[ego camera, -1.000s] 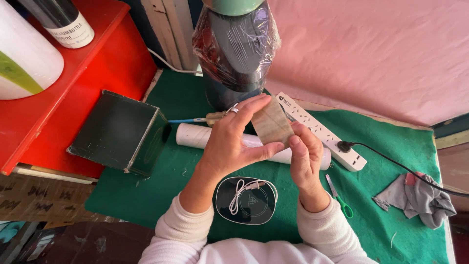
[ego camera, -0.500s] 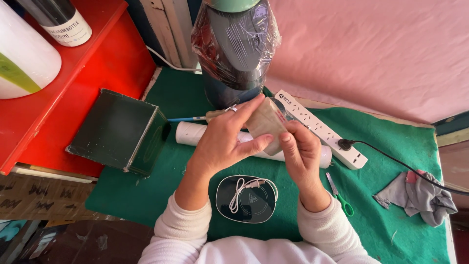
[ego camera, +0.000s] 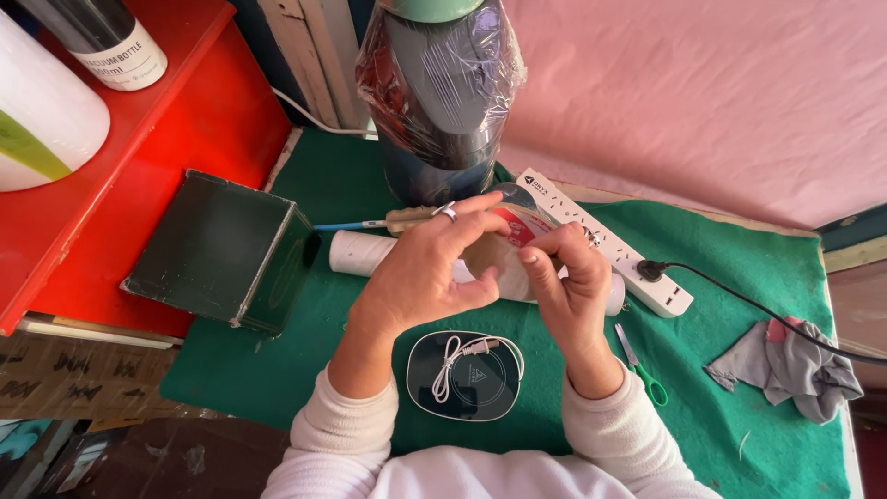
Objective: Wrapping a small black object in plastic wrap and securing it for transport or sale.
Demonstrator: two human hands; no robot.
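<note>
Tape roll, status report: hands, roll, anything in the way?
Left hand and right hand both grip tape roll, above charger pad. Nothing between them.

A pink wall (ego camera: pixel 702 92) fills the upper right, lit softly and evenly. Below it lies a table covered in green felt (ego camera: pixel 739 277) (a few pale scraps cling to it). A red shelf (ego camera: pixel 185 139) stands to the left, and a dark floor (ego camera: pixel 120 457) shows at the lower left corner.
</note>
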